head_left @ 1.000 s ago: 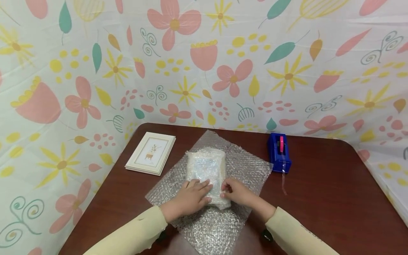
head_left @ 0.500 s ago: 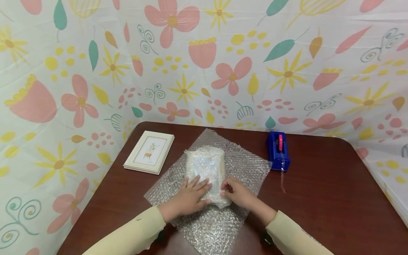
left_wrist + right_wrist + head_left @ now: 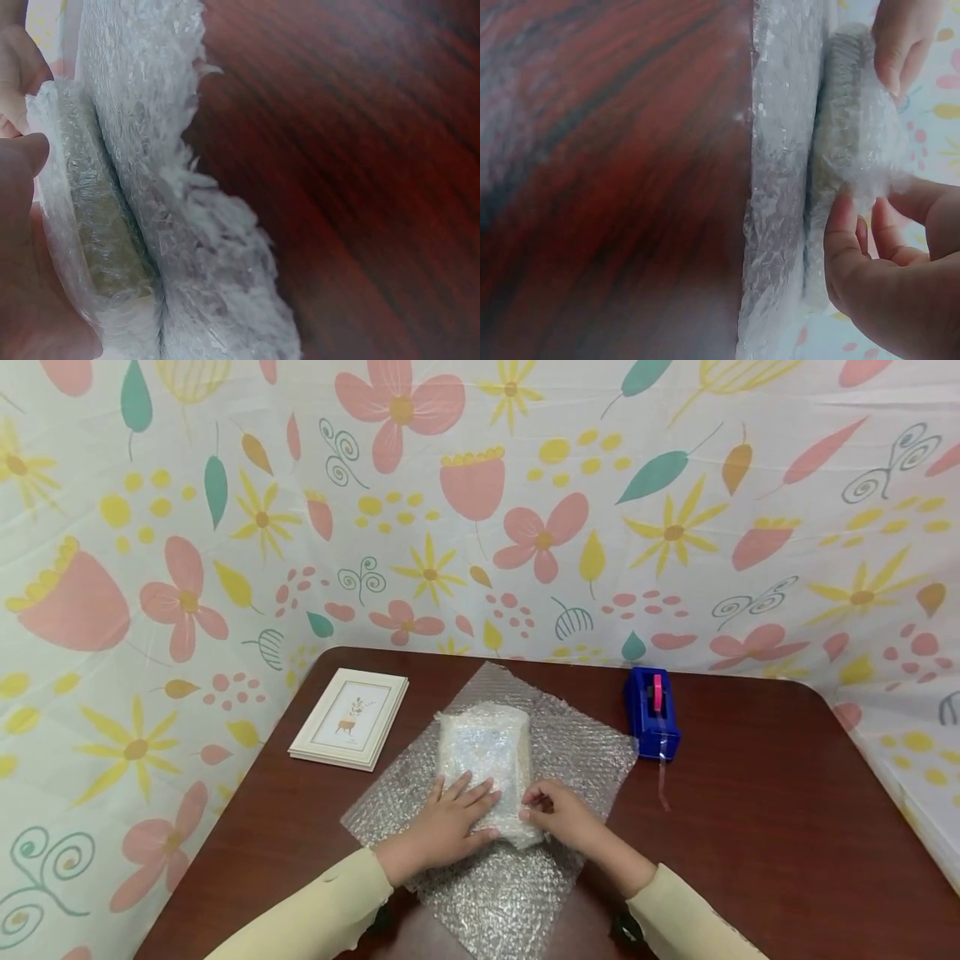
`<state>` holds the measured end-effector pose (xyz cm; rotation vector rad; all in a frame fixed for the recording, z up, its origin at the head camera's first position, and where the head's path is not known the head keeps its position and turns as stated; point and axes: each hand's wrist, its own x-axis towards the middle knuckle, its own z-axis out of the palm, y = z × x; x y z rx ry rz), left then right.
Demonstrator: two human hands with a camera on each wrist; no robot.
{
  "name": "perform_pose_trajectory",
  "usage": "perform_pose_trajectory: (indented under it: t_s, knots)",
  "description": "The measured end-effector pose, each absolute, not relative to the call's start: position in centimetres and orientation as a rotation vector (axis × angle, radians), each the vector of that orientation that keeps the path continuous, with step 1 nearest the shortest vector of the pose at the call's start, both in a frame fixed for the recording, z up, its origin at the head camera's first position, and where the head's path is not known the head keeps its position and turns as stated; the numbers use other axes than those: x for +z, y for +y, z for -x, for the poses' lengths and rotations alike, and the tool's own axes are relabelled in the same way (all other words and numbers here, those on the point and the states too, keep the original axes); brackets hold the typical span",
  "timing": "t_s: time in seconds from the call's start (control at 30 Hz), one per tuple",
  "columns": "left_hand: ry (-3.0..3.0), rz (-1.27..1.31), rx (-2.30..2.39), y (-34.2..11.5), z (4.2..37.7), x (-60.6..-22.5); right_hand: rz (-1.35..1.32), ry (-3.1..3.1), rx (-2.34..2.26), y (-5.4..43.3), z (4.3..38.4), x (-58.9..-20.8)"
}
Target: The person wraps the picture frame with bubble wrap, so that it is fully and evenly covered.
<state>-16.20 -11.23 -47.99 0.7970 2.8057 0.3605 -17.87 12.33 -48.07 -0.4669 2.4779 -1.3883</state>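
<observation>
A rectangular bundle wrapped in bubble wrap (image 3: 491, 747) lies on a flat sheet of bubble wrap (image 3: 491, 910), which is turned cornerwise on the table. My left hand (image 3: 448, 822) rests on the bundle's near left part, its fingers spread over the top. At the near right edge, my right hand (image 3: 564, 814) pinches the bundle's bubble wrap between thumb and curled fingers. In the right wrist view, that wrap (image 3: 870, 161) bunches up at the fingertips. The left wrist view shows a yellowish side of the wrapped contents (image 3: 112, 240) through the plastic.
White picture frames (image 3: 348, 718), stacked, lie at the back left of the dark wooden table (image 3: 765, 810). A blue tape dispenser (image 3: 666, 746) with a pink hub stands at the back right, a strip of tape hanging from it. A flowered cloth (image 3: 547, 593) hangs behind.
My left hand has flattened and spread its fingers more over the bundle. The right hand keeps its pinch at the same edge. The head view has shifted slightly.
</observation>
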Motion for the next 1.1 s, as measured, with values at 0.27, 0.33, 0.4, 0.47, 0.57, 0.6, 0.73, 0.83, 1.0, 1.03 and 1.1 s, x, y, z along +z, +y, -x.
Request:
perform_pose_trajectory:
  t_s: [0.27, 0.33, 0.4, 0.47, 0.57, 0.6, 0.73, 0.83, 1.0, 1.03, 1.1]
  knots:
    - [2.809, -0.786, 0.372, -11.3, 15.9, -47.8, 0.051, 2.394, -1.672, 15.6, 17.3, -47.2]
    - [2.806, -0.791, 0.38, -11.3, 15.9, -47.8, -0.05, 2.4, -1.766, 17.0, 17.4, -47.0]
    - [2.808, -0.799, 0.385, -11.3, 15.9, -47.8, -0.113, 2.413, -1.85, 18.4, 17.6, -46.8]
    - [2.812, -0.808, 0.389, -11.3, 15.9, -47.8, -0.153, 2.418, -1.942, 19.6, 18.0, -46.6]
    - [2.819, -0.814, 0.389, -11.2, 15.9, -47.9, -0.279, 2.467, -2.086, 21.1, 18.7, -46.3]
    - [2.821, -0.816, 0.39, -11.2, 15.9, -47.9, -0.357, 2.484, -2.125, 21.5, 18.9, -46.2]
    - [2.825, -0.817, 0.386, -11.3, 16.0, -48.1, -0.684, 2.47, -2.195, 23.1, 20.1, -45.7]
    - [2.825, -0.814, 0.384, -11.3, 16.1, -48.2, -0.77, 2.445, -2.073, 24.7, 21.0, -45.9]
    - [2.822, -0.808, 0.382, -11.3, 16.0, -48.1, -0.631, 2.328, -1.849, 27.3, 22.2, -47.1]
    - [2.821, -0.808, 0.384, -11.3, 16.0, -48.1, -0.586, 2.292, -1.836, 27.6, 22.3, -47.3]
    - [2.822, -0.809, 0.387, -11.4, 16.0, -48.2, -0.554, 2.235, -1.839, 28.2, 22.6, -47.7]
